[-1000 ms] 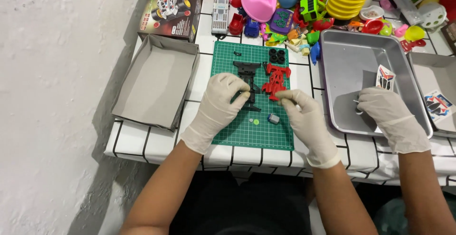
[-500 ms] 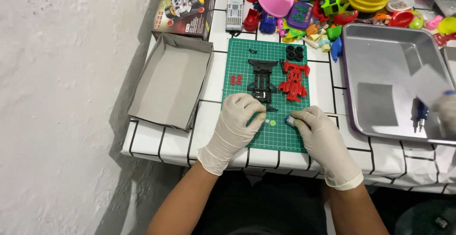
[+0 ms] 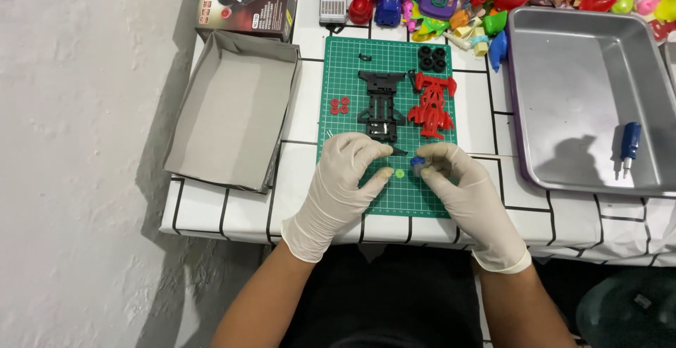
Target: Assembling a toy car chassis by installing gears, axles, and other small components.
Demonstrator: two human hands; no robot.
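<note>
Head view: the right hand (image 3: 461, 179) pinches what looks like a small blue-grey motor (image 3: 417, 164); the left hand (image 3: 345, 172) rests half-curled, grasping nothing, beside one green gear (image 3: 400, 173), below four black tyres (image 3: 432, 57).

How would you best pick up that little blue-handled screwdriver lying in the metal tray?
Probably by the blue handle, from straight above. The screwdriver lies flat on the bare floor of the metal tray, handle toward the far end and thin tip toward the near wall. The handle is its thickest part, with open space on both sides for fingers.
</note>
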